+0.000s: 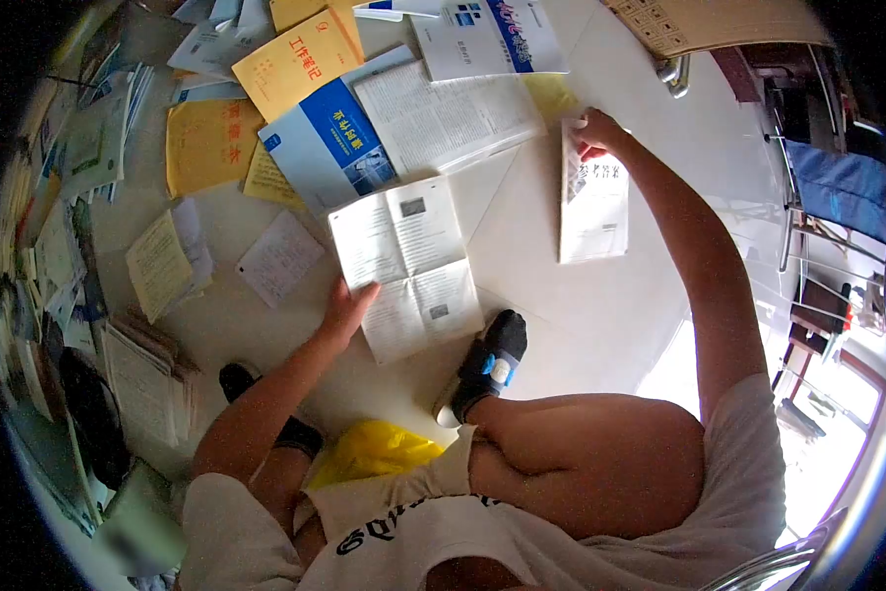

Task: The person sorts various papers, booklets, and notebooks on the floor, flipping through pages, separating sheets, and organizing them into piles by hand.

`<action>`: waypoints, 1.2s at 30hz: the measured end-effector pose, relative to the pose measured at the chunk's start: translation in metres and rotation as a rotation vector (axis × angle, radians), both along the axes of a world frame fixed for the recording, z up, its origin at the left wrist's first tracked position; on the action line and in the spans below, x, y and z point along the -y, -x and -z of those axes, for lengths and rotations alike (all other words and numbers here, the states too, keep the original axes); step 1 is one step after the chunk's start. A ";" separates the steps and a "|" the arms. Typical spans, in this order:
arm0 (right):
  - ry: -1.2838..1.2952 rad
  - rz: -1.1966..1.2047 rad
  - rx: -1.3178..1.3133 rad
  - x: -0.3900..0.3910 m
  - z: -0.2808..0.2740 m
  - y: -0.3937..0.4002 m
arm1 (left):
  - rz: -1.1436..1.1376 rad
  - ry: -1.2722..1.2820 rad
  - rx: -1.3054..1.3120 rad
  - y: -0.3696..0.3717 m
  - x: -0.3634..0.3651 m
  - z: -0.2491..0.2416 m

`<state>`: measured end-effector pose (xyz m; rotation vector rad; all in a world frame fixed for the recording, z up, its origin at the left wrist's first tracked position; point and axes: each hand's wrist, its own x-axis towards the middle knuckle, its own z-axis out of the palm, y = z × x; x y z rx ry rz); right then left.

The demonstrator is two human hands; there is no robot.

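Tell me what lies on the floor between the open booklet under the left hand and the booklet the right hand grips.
Only bare floor separates the open booklet from the gripped booklet, per the head view.

Pale tiled floor [600, 315] pretty much everywhere, with bright daylight pooling at the near right. Far right there's a chair [837, 187] with a blue seat on metal legs, and a wooden board [719, 22] up top.

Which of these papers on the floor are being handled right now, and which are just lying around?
In hand:
left hand on open printed sheet
right hand gripping white booklet

Lying about:
blue booklet
orange notebook
yellow plastic bag
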<state>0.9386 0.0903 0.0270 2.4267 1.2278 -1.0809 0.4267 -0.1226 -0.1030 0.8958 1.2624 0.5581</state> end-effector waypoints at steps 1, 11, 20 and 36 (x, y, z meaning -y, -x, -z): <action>-0.093 -0.235 0.129 -0.005 0.012 0.003 | -0.017 -0.003 -0.039 0.006 0.008 -0.001; -0.567 -1.474 0.028 -0.013 0.045 0.242 | 0.097 0.039 -0.162 0.027 0.017 -0.035; -0.471 -1.091 -0.005 0.014 0.051 0.266 | 0.132 0.060 -0.184 0.036 0.030 -0.030; -0.631 -0.789 -0.067 -0.029 -0.078 0.105 | -0.003 0.074 0.009 0.036 0.032 -0.018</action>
